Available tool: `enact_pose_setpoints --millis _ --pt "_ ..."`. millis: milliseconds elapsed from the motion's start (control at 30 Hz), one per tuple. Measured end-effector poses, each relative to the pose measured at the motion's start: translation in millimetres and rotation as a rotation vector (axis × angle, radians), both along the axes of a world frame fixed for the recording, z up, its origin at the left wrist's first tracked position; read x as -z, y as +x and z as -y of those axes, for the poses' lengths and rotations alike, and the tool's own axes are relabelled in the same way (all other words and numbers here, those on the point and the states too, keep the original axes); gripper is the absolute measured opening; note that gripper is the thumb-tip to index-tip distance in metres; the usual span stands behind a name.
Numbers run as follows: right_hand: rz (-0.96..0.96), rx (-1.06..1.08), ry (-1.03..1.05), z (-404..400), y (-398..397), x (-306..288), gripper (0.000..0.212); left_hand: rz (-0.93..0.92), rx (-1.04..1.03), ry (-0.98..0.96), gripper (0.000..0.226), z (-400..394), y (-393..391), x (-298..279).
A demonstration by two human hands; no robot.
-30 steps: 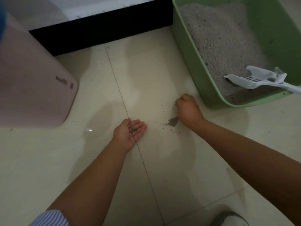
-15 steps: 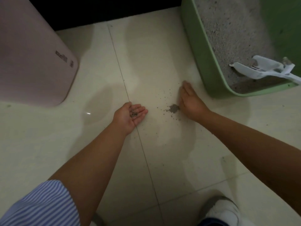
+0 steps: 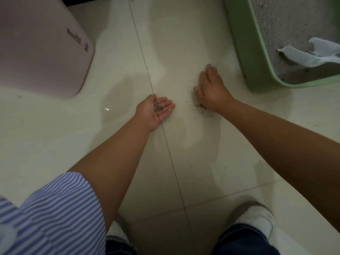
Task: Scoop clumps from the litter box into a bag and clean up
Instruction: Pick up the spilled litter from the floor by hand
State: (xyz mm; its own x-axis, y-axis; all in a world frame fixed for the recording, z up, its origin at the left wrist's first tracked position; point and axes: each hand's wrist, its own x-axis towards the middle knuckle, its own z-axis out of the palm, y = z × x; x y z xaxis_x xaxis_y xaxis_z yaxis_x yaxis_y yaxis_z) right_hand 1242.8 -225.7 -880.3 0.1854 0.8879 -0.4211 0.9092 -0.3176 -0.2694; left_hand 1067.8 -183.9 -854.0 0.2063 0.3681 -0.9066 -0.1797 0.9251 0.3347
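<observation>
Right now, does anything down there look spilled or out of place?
Yes. Loose litter grains are scattered on the floor tiles outside the green litter box, by the right hand, which lies flat on the floor. The cupped left hand holds a small heap. The white scoop lies idle in the box.

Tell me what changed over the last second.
The right hand went from curled beside the small litter pile to flat on the floor, fingers straight, sweeping the scattered litter grains, now partly under its heel. The left hand stayed palm-up, cupping collected grains. The scoop stayed in the litter box.
</observation>
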Motion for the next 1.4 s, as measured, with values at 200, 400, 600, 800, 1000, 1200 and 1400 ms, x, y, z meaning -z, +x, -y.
enact_pose_setpoints --millis 200,400,600,800,1000,1200,1400 --pt "-0.1 -0.358 0.12 46 -14 0 0.071 0.014 -0.001 0.007 0.04 -1 -2 6" --pt "0.02 -0.38 0.214 42 -13 -7 0.059 0.013 0.011 0.012 0.04 -1 -1 9" --pt "-0.012 -0.462 0.146 15 -22 -2 0.033 0.008 0.014 0.028 0.041 2 -2 5" --pt "-0.02 -0.393 0.275 37 0 -10 0.035 0.036 -0.011 0.008 0.042 2 -5 4" --pt "0.009 -0.004 0.224 42 11 -26 0.054 0.032 -0.008 0.025 0.041 1 -3 1" --pt "-0.006 0.075 0.1 38 -7 -17 0.036 0.017 -0.006 0.031 0.041 2 -2 4" --pt "0.012 -0.019 0.044 33 -11 -16 0.027 0.032 0.0 0.032 0.043 1 -3 7"
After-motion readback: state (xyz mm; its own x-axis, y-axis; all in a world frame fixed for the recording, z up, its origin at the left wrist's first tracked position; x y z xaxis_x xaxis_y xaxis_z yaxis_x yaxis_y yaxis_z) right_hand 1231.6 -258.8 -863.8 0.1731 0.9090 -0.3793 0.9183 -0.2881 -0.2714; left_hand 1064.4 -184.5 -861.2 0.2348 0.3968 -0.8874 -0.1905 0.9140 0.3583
